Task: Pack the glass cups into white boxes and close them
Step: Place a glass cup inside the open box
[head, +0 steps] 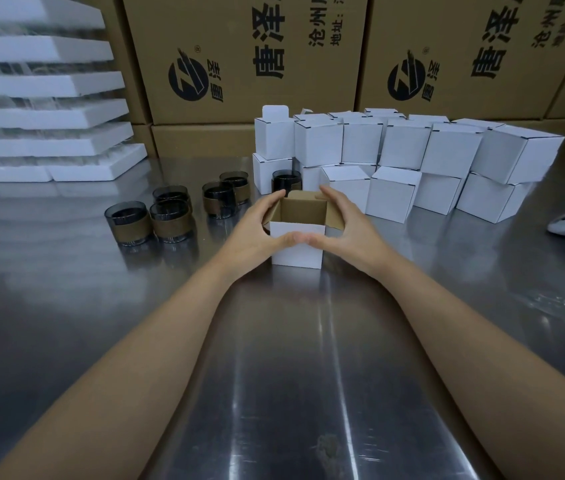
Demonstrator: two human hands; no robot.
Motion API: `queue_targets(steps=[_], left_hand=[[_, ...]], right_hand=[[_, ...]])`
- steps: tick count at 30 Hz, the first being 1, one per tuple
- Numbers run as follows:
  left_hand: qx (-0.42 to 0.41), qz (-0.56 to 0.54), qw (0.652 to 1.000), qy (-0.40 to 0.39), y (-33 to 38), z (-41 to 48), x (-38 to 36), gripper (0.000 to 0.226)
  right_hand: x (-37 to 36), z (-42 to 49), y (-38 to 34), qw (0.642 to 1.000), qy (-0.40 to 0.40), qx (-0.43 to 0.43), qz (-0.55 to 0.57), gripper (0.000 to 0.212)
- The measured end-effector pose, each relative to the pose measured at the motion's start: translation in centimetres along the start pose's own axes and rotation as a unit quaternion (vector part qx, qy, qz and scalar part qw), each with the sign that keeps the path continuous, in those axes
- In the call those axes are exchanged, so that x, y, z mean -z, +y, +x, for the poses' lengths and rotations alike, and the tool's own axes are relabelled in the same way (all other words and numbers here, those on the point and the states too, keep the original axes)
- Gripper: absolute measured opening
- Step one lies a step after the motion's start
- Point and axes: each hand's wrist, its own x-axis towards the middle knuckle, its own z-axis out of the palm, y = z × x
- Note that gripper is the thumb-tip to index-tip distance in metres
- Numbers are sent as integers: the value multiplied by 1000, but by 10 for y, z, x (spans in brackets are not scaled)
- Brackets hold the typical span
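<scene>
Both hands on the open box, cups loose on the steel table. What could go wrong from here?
1. One glass cup stands just behind the open box that the left hand and right hand hold; a forward nudge may tip it.
2. The other cups stand in tight pairs; lifting one could knock its neighbour.
3. The stacked closed boxes sit unevenly; a bump might topple them.

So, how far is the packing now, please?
Done, it seems: a stack of closed white boxes stands behind. In hand: the left hand and right hand hold an open box; no cup shows inside. Left: six glass cups wait on the table, unpacked.
</scene>
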Motion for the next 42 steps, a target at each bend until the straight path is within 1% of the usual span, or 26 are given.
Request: queue_targets(steps=[4,7,9,12,14,15,16,17,18,19,20,21,22,23,24,26,27,29,30,33,36,38,40,42], left_hand=[[6,57,998,-36,-2,2,6,106],[16,55,998,-29,-2,2,3,108],[17,41,999,-19,-3,2,1,108],[11,54,998,-16,-5,1,-2,112],[4,94,995,-20,-7,1,-1,109],[-8,134,991,-18,-7,1,1,103],[-26,182,983,1,-8,1,4,93],[-45,227,972,46,-9,1,8,79],[-54,261,956,119,-10,1,13,64],[-48,289,933,209,-10,2,19,51],[-29,323,899,294,-11,2,26,44],[-2,367,860,354,-14,0,32,40],[33,410,829,379,-18,-2,38,40],[71,442,813,373,-22,-5,42,44],[109,458,810,349,-25,-7,44,46],[164,461,816,306,-26,-9,44,42],[174,462,818,295,-25,-8,42,37],[169,461,825,281,-20,-5,35,32],[158,458,832,270,-19,-4,30,33],[101,439,866,216,-15,-3,15,43],[26,372,913,165,-10,0,2,58],[-8,323,937,132,-8,1,-3,65],[-18,277,954,115,-8,0,-5,72],[2,235,965,120,-9,-1,-4,82]], right_hand=[[-3,3,2,995,4,-56,79,98],[-1,5,5,991,10,-73,116,91],[2,6,6,991,-9,-78,111,90],[2,7,8,992,-36,-86,88,91],[1,7,9,993,-31,-88,79,87],[0,8,10,993,-22,-87,79,86],[0,9,11,993,-9,-86,84,85],[1,9,12,992,6,-88,91,84],[3,9,13,991,20,-93,98,82],[4,9,14,989,29,-99,104,81],[5,9,15,988,34,-102,107,81],[5,8,15,988,34,-103,107,80],[4,8,15,989,33,-102,105,80],[3,8,14,989,31,-101,104,81],[2,8,14,989,29,-101,103,81],[2,8,13,989,29,-101,105,82],[2,8,12,989,30,-102,103,83],[3,7,11,989,28,-103,99,83],[3,7,11,990,26,-103,97,83],[2,7,12,990,21,-104,96,85],[2,7,11,989,17,-105,97,86],[3,7,11,990,15,-106,97,87],[3,7,11,989,17,-106,98,86],[3,7,11,989,16,-106,99,86]])
